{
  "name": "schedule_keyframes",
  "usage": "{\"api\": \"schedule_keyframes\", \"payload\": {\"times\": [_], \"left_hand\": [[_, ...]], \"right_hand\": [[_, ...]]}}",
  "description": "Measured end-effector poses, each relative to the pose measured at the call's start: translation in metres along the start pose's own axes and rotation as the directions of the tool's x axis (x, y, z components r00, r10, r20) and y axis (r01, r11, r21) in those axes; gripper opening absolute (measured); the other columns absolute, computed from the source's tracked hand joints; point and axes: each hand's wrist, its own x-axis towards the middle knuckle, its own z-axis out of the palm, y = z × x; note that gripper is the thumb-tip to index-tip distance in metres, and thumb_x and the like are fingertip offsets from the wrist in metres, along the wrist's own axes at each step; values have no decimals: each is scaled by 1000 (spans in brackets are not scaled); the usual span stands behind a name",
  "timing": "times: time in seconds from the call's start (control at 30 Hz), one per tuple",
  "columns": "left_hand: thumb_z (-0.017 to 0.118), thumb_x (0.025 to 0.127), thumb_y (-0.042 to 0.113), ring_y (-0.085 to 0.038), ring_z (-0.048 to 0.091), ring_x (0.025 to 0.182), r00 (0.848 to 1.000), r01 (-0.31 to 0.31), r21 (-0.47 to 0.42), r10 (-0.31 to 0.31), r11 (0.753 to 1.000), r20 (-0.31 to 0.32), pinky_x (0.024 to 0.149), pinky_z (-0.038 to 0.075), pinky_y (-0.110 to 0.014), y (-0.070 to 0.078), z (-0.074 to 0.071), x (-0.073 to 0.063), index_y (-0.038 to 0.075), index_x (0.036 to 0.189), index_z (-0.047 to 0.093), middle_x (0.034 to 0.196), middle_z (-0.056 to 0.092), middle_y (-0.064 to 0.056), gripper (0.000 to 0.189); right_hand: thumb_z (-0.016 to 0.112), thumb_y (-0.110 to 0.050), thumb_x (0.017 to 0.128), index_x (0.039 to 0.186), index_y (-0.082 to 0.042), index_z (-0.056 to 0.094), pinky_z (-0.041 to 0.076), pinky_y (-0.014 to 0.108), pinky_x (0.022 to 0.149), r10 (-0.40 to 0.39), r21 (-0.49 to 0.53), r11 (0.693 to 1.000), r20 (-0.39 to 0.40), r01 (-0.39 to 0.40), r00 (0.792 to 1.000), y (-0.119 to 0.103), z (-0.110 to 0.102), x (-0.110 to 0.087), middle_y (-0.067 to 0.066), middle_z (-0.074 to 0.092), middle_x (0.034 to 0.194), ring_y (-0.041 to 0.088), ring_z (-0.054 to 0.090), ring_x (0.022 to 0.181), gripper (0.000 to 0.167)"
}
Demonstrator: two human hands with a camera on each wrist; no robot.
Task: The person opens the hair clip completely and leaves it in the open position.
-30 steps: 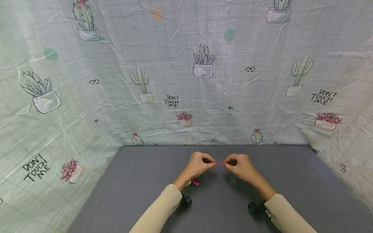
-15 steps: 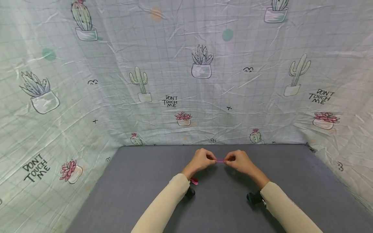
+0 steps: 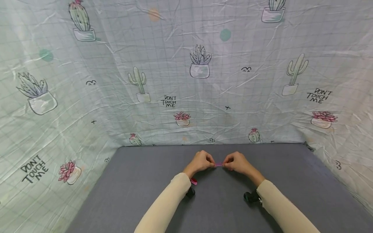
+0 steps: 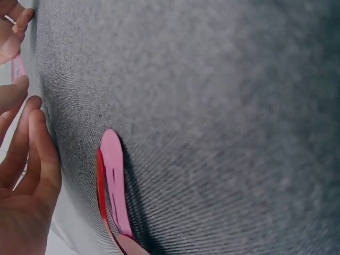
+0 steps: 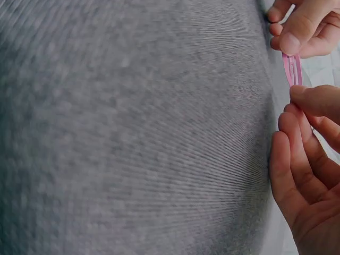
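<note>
A pink snap hair clip (image 5: 292, 69) spans the short gap between both hands over the far part of the table. My left hand (image 3: 201, 161) pinches one end of it between thumb and fingers. The opposite end is pinched by my right hand (image 3: 237, 162); in the right wrist view its thumb lies on the clip's tip and covers it. The middle of the clip, with its slots, shows between the fingertips. Below the left hand, in the left wrist view, a second pink hair clip (image 4: 112, 170) lies on the cloth beside a red hair clip (image 4: 101, 183).
A grey cloth-covered table (image 3: 140, 194) spreads under both arms. Behind it hangs a pale curtain (image 3: 186, 87) with cactus prints. Dark wrist cameras, left wrist camera (image 3: 190, 193) and right wrist camera (image 3: 251, 196), stick out below the sleeves.
Both hands moved slightly away from me, then a little back, keeping their pinch on the hair clip. A yellow-green piece seen by the left wrist one second ago is now hidden behind the arm.
</note>
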Motion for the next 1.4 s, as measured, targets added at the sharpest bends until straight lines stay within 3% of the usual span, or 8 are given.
{"api": "schedule_keyframes", "payload": {"times": [0.3, 0.9, 1.17, 1.4], "left_hand": [[86, 81, 12, -4, 56, 67, 1000, 21, 44, -21, 999, 1, 61, 45, -20, -2, 1, -2, 12, 79, 84, 78, 79, 2, 3], [89, 79, 16, -4, 55, 71, 999, 39, 40, -40, 998, 23, 64, 45, -21, -3, -1, -3, 15, 77, 83, 77, 78, 5, 6], [90, 79, 21, -5, 58, 69, 997, 31, 7, -31, 1000, 72, 60, 48, -21, -5, -9, -7, 16, 88, 83, 83, 78, 7, 12], [87, 83, 22, -5, 66, 72, 995, -26, -68, 32, 997, 89, 64, 53, -23, -11, -26, -17, 10, 103, 82, 88, 78, 2, 24]], "right_hand": [[79, -6, 85, 82, -3, 79, 49, 25, 52, 14, -15, 1000, 32, -13, 999, 1, 6, 4, 0, 69, 64, 9, 59, 57, 4], [81, -9, 82, 79, -7, 80, 48, 26, 54, 31, -78, 997, 38, -28, 999, 0, 7, 4, -1, 71, 65, 9, 58, 58, 4], [84, -11, 80, 88, -4, 79, 49, 25, 55, 3, -104, 995, 30, 0, 1000, -5, 6, 3, 1, 74, 72, 6, 60, 59, 11], [81, -9, 82, 95, 0, 77, 49, 25, 54, -53, -139, 989, -19, 50, 998, -21, 1, 1, 1, 72, 73, 7, 60, 58, 17]]}}
